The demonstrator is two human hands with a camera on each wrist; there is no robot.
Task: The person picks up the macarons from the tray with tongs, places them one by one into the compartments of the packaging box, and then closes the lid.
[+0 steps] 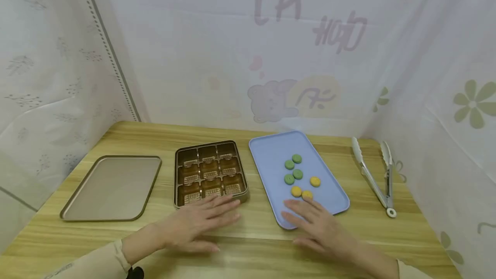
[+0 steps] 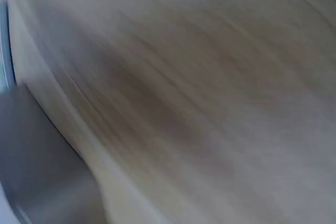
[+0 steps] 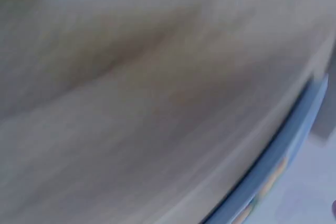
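My left hand (image 1: 201,223), fingers extended, is just in front of a square tin (image 1: 248,196) with a brown divided insert; its fingertips overlap the near rim in the head view. Several compartments of the insert show, with nothing in them. On the right, my right hand (image 1: 319,229) has its fingers spread over the near end of a blue tray (image 1: 271,158). That tray carries several green discs (image 1: 296,158) and, closer to my fingertips, yellow discs (image 1: 315,181). Neither hand grips anything. Both wrist views are badly blurred; the right one catches the blue tray's edge (image 3: 273,156).
A flat gold-brown lid or tray (image 1: 112,188) lies at the left of the wooden table (image 1: 248,261). Spread metal tongs (image 1: 373,180) with pale tips rest at the far right. Patterned white cloth (image 1: 193,55) hangs behind and along both sides.
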